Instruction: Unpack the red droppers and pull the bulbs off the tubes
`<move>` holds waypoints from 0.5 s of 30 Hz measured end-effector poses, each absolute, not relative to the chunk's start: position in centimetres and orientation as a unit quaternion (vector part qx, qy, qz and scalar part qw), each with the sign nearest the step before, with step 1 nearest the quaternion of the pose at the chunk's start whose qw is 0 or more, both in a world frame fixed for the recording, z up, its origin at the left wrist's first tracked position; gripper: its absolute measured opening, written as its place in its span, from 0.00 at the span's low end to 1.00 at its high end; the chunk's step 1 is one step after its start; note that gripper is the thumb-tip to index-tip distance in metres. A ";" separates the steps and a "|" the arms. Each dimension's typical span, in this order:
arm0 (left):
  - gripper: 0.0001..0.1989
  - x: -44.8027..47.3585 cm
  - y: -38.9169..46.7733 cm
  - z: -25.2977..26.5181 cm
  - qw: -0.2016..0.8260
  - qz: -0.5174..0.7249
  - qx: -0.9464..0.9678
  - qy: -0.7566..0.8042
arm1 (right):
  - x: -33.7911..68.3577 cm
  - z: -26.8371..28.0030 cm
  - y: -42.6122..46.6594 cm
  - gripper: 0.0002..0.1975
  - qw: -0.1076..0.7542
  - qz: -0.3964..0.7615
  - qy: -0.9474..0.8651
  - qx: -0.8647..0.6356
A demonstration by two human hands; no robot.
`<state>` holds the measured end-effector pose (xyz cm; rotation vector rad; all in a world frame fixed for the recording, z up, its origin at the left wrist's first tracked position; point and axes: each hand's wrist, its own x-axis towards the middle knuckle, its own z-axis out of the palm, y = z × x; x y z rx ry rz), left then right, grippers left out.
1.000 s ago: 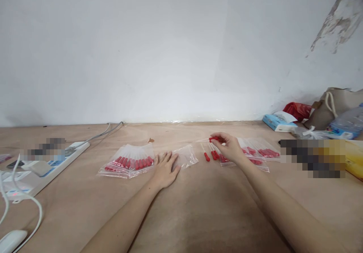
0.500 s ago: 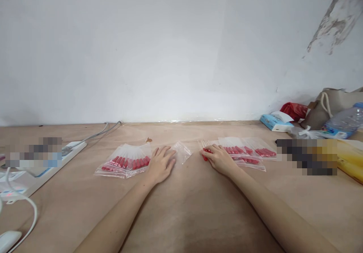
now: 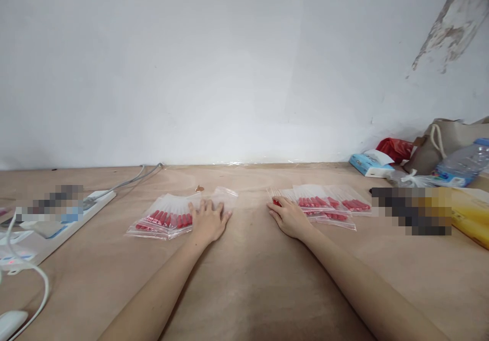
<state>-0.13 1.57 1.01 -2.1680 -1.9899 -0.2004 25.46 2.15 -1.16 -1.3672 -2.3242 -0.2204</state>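
My left hand (image 3: pixel 208 224) rests palm down with its fingers spread. It lies over the near part of a clear zip bag (image 3: pixel 226 193) and beside a fan of bags holding red-ended sticks (image 3: pixel 162 217). My right hand (image 3: pixel 288 217) lies over a loose bunch of thin pale sticks with red ends (image 3: pixel 275 202), fingers stretched across them. A bit of red shows between the fingers; most of the bunch is hidden. To its right lie overlapping clear bags with red-ended sticks (image 3: pixel 317 202).
On the left stands a white power strip (image 3: pixel 57 231) with cables. A blue tissue pack (image 3: pixel 371 165), a plastic bottle (image 3: pixel 464 162), a grey bag (image 3: pixel 431 145) and a yellow bag (image 3: pixel 473 216) stand at the right. The wall (image 3: pixel 244 76) closes off the table's back.
My left hand has shifted left, and the clear bag has moved left with it and turned. The fingers of my right hand now cover more of the red ends.
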 end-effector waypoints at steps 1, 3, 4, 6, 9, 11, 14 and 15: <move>0.28 -0.4 1.8 1.0 0.106 -0.064 -0.709 -0.695 | 25.4 -1.1 2.2 0.15 0.214 -0.083 -0.837 -0.497; 0.32 -1.1 2.4 1.1 0.118 -0.054 -0.665 -0.735 | 25.2 -1.1 2.2 0.15 0.208 -0.089 -0.837 -0.499; 0.33 -1.4 2.6 1.1 0.119 -0.049 -0.645 -0.753 | 25.2 -1.1 2.2 0.15 0.206 -0.091 -0.837 -0.499; 0.34 -2.3 3.1 1.1 0.103 -0.047 -0.622 -0.775 | 25.2 -1.1 2.2 0.15 0.203 -0.096 -0.837 -0.499; 0.31 -3.8 3.5 1.6 0.068 -0.066 -0.617 -0.781 | 25.1 -1.1 2.0 0.16 0.201 -0.105 -0.834 -0.503; 0.29 -5.0 3.6 2.2 0.069 -0.082 -0.606 -0.788 | 25.1 -1.1 1.9 0.17 0.210 -0.115 -0.828 -0.507; 0.29 -6.7 3.7 3.3 0.085 -0.073 -0.585 -0.804 | 24.9 -1.2 1.5 0.18 0.236 -0.131 -0.810 -0.521; 0.29 -7.2 3.7 3.6 0.087 -0.065 -0.583 -0.805 | 24.8 -1.2 1.4 0.18 0.242 -0.129 -0.804 -0.528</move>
